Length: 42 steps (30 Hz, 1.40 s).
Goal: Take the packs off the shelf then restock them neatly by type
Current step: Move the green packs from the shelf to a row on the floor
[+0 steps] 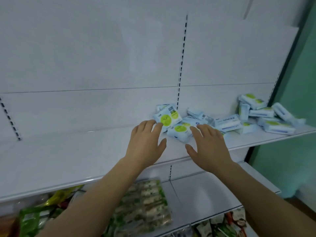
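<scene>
Two bare hands reach over the white shelf [85, 151]; the left hand [147, 141] and the right hand [207, 146] both have fingers spread and grip nothing, fingertips at the nearest packs [177, 130]. About a dozen pale blue packs lie jumbled on the shelf's right half; an exact count cannot be made. One green-dot pack [168, 118] leans tilted; two ZERO packs [227, 123] lie lengthwise left-to-right.

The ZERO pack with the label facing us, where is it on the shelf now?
In the head view the ZERO pack lies flat on the white shelf, right of centre, just beyond the right hand and left of the jumbled heap of packs.
</scene>
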Each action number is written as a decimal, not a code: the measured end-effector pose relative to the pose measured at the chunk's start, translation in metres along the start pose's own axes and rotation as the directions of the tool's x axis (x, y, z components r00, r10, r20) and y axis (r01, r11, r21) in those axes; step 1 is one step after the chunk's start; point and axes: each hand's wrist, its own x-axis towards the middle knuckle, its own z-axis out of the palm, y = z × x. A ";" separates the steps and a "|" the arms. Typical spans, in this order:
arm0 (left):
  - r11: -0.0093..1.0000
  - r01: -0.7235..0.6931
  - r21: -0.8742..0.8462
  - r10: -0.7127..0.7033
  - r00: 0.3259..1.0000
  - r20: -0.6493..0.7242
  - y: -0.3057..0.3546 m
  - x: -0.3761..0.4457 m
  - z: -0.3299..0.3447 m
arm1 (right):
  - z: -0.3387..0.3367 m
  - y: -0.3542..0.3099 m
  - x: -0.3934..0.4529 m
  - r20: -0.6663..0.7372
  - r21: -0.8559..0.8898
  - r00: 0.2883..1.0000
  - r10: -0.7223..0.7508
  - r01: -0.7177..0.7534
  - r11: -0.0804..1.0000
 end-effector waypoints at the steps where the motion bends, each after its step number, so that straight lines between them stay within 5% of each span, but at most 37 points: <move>1: 1.000 -0.015 -0.003 0.015 1.000 0.014 0.002 0.010 0.009 | 0.006 0.009 0.004 0.021 -0.015 0.999 0.030 -0.030 0.999; 8: 0.997 -0.063 -0.055 0.073 0.979 0.191 0.030 0.083 0.072 | 0.032 0.071 0.039 0.221 -0.171 0.955 0.197 -0.161 0.972; 16: 0.999 0.044 0.032 -0.053 0.903 0.427 0.051 0.127 0.118 | 0.049 0.108 0.063 0.354 -0.121 0.897 0.265 -0.237 0.964; 21: 0.998 -0.002 0.057 -0.027 0.866 0.499 0.048 0.143 0.125 | 0.049 0.132 0.087 0.517 -0.010 0.851 0.094 -0.104 0.995; 29: 0.999 -0.008 -0.040 0.035 0.697 0.716 0.033 0.139 0.094 | 0.036 0.151 0.113 0.608 0.270 0.740 -0.289 0.150 0.951; 33: 0.997 0.076 -0.019 -0.042 0.724 0.688 0.048 0.126 0.094 | 0.044 0.147 0.113 0.602 0.362 0.714 -0.357 0.154 0.919; 37: 0.978 0.199 -0.064 -0.117 0.773 0.623 0.054 0.116 0.089 | 0.047 0.146 0.113 0.539 0.352 0.742 -0.398 0.231 0.907; 42: 0.982 0.189 0.006 -0.164 0.833 0.528 0.056 0.095 0.071 | 0.044 0.139 0.111 0.359 0.412 0.802 -0.477 0.323 0.852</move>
